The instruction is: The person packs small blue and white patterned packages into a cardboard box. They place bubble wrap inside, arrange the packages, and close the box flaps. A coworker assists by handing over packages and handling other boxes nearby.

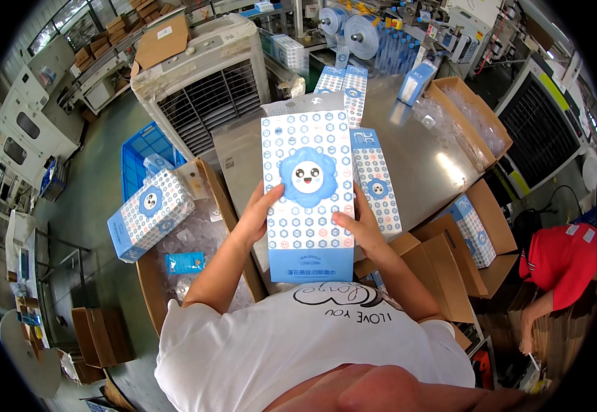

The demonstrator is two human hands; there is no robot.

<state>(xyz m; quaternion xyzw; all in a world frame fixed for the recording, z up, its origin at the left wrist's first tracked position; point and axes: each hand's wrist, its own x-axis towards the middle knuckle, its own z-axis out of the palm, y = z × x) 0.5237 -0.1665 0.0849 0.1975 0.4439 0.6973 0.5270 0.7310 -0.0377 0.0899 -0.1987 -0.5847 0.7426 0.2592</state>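
A blue-and-white tissue pack (308,230) with a smiling cloud-like face is held upright in front of my chest. My left hand (256,213) grips its left edge, thumb on the front. On the opposite edge, my right hand (361,221) does the same; its other fingers are partly hidden behind the pack. A greyish flap (305,104) stands up at the pack's top end. Just to the right, another tissue pack (377,185) lies on the metal table (419,154), beyond which are further packs (355,93).
Left of me, a carton (151,288) holds clear plastic pieces, with a tissue pack (150,214) across its edge. Beside it is a blue crate (131,161). At right stand an open carton (498,237) with packs, another of plastic pieces (501,130), and a person in red (561,264).
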